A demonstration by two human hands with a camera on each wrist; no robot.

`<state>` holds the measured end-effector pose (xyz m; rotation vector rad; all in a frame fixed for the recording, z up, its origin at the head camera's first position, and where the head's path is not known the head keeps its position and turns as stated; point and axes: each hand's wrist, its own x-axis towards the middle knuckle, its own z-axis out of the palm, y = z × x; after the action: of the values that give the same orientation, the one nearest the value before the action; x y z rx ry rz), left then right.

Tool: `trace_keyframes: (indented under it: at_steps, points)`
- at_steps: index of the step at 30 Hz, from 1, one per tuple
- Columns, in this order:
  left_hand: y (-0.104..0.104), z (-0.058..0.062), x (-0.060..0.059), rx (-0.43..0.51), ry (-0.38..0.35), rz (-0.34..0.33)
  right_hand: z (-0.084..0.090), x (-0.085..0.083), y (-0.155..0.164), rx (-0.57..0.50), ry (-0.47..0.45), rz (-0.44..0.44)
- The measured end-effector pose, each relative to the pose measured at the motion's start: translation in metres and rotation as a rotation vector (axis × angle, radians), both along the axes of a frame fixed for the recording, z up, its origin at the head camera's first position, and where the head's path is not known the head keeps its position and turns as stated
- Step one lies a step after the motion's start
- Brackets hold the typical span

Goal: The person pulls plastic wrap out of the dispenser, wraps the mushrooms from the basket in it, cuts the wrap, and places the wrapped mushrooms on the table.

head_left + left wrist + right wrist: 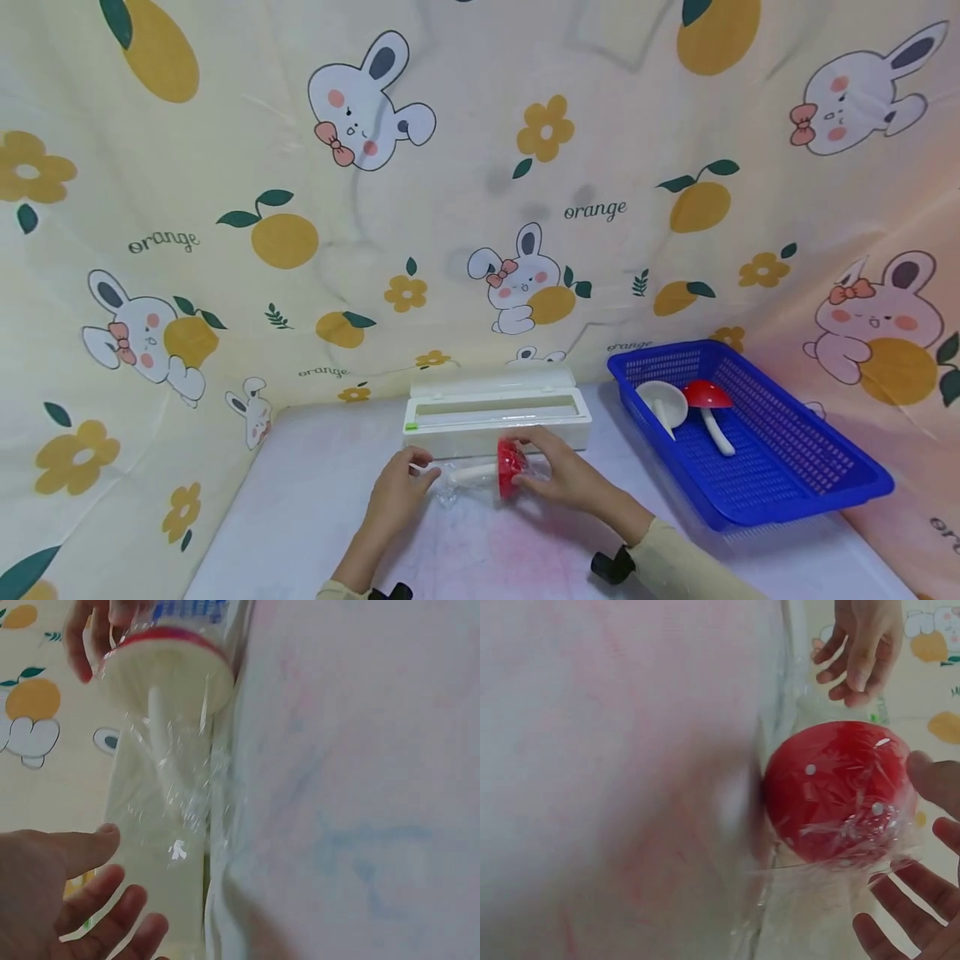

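Red-capped toy mushroom [504,472] lay on its side on the white tabletop [315,508], wrapped in clear plastic film [176,787], just in front of the white film dispenser box [495,412]. Its white stem pointed toward the left hand [397,492]; its cap faced the right hand [558,471].

Left hand sat at the stem end, fingers loosely bent. In the left wrist view those fingers were spread and apart from the stem, holding nothing; whether a fingertip touched the film's loose edge could not be told from the head view.

Right hand was at the cap end. In the right wrist view its fingers [900,900] were straight and splayed around the cap, close to the film or just brushing it, not curled around it. In the left wrist view fingertips rested at the cap's far rim.

Film bunched and crinkled along the stem and stretched shiny over the cap.

Blue mesh basket [810,467] stood well apart to the right, holding a white mushroom [662,403] and a second red mushroom [708,398], both unwrapped. Cartoon rabbit-and-orange cloth [480,183] formed the backdrop.
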<state>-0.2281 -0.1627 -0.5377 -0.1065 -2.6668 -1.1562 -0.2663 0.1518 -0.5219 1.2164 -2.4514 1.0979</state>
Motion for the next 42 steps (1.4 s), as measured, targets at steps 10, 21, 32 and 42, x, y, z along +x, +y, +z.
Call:
trace_keyframes:
  at_steps: [10,21,32,42]
  points:
    - [-0.020,0.003,-0.024,0.110,0.048,0.149,0.021,-0.017,-0.010,0.006,0.075,-0.044]
    - [-0.022,-0.009,-0.060,0.161,-0.079,0.038,0.044,-0.050,-0.032,0.022,-0.137,-0.107]
    - [-0.016,-0.017,-0.073,0.132,-0.076,0.051,0.042,-0.081,-0.050,0.039,-0.196,-0.120]
    - [-0.016,-0.014,-0.073,0.090,-0.099,0.083,0.044,-0.089,-0.076,-0.012,-0.286,-0.129]
